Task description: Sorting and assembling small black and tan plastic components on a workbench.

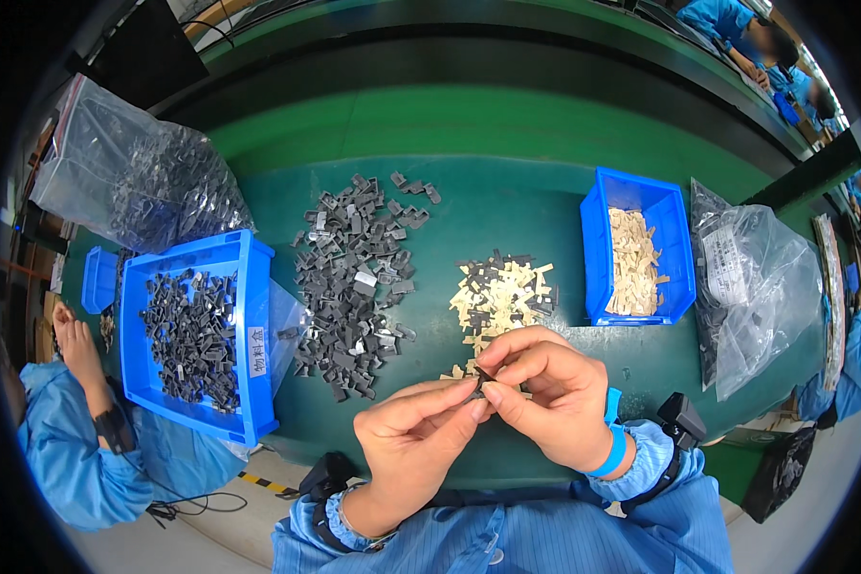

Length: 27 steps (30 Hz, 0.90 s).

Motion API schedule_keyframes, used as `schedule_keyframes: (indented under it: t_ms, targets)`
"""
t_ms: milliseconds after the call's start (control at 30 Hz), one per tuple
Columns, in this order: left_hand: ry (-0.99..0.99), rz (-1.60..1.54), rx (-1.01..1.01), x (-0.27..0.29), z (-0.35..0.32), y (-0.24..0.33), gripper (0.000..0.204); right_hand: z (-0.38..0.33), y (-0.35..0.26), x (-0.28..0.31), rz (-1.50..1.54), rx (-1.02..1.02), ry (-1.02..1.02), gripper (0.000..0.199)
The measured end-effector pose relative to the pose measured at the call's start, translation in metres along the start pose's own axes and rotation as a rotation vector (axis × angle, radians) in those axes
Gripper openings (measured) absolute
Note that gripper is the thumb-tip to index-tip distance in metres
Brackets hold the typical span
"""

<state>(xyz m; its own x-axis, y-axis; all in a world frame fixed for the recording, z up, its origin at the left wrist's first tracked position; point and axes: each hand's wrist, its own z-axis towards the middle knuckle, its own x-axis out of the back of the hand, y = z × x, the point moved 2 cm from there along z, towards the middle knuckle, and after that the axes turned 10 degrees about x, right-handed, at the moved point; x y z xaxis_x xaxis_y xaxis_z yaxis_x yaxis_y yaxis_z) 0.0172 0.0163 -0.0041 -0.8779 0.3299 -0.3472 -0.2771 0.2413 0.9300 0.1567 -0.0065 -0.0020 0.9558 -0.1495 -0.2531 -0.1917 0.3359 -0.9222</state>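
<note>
Near the front of the green table, my left hand [413, 448] and my right hand [557, 400] meet fingertip to fingertip. Both are closed, pinching one small dark plastic part [482, 383] between thumbs and forefingers. Fingers cover much of it, so its exact shape is hidden. Just beyond my hands lies a pile of small cream strips [497, 298] mixed with black pieces. A larger heap of dark grey plastic clips [349, 277] spreads to the left of that pile.
At left, a blue bin [265, 335] holds dark parts, with a clear bag [143, 172] of similar parts behind. A blue bin [591, 239] at right contains cream strips, beside another plastic bag [761, 287]. A co-worker's hand [77, 344] shows at far left; other people sit at far right.
</note>
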Motion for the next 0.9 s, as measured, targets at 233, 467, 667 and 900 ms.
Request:
schedule_keyframes:
  t_ms: [233, 467, 667, 900]
  targets:
    - [0.006, 0.055, -0.078, 0.001, -0.004, 0.003, 0.022, 0.013, -0.006, 0.002, -0.238, 0.076, -0.111, 0.012]
    - [-0.082, -0.254, 0.022, 0.0, -0.004, 0.0, 0.022, 0.011, -0.005, 0.003, 0.453, -0.422, -0.16, 0.01]
    - [-0.131, -0.419, 0.299, 0.001, -0.001, -0.005, 0.025, 0.008, 0.005, 0.005, 0.74, -0.599, -0.143, 0.006]
    - [-0.062, 0.293, 0.047, -0.012, -0.003, 0.009, 0.034, -0.001, 0.015, 0.013, 0.583, -0.595, -0.177, 0.003]
